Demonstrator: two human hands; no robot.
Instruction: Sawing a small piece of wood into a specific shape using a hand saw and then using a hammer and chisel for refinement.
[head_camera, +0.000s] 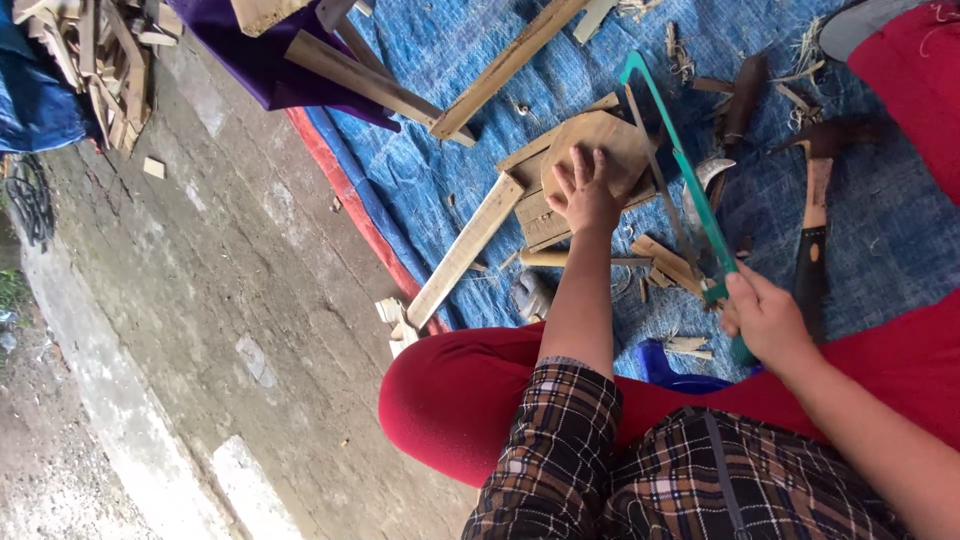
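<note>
My left hand (585, 195) presses flat on a roughly round wooden piece (600, 145) that lies on a small slatted wooden block (535, 215). My right hand (765, 318) grips the handle of a green-framed hacksaw (680, 170). The saw's frame runs up past the right edge of the round piece, and its blade lies against that edge. Both forearms reach out over my red-clad legs (450, 395).
A blue tarp (450, 170) covers the ground, strewn with wood slats (465, 250), offcuts and shavings. A hammer (815, 215) and a dark-handled blade (735, 120) lie to the right. Bare concrete (200, 300) and a scrap pile (100, 60) are on the left.
</note>
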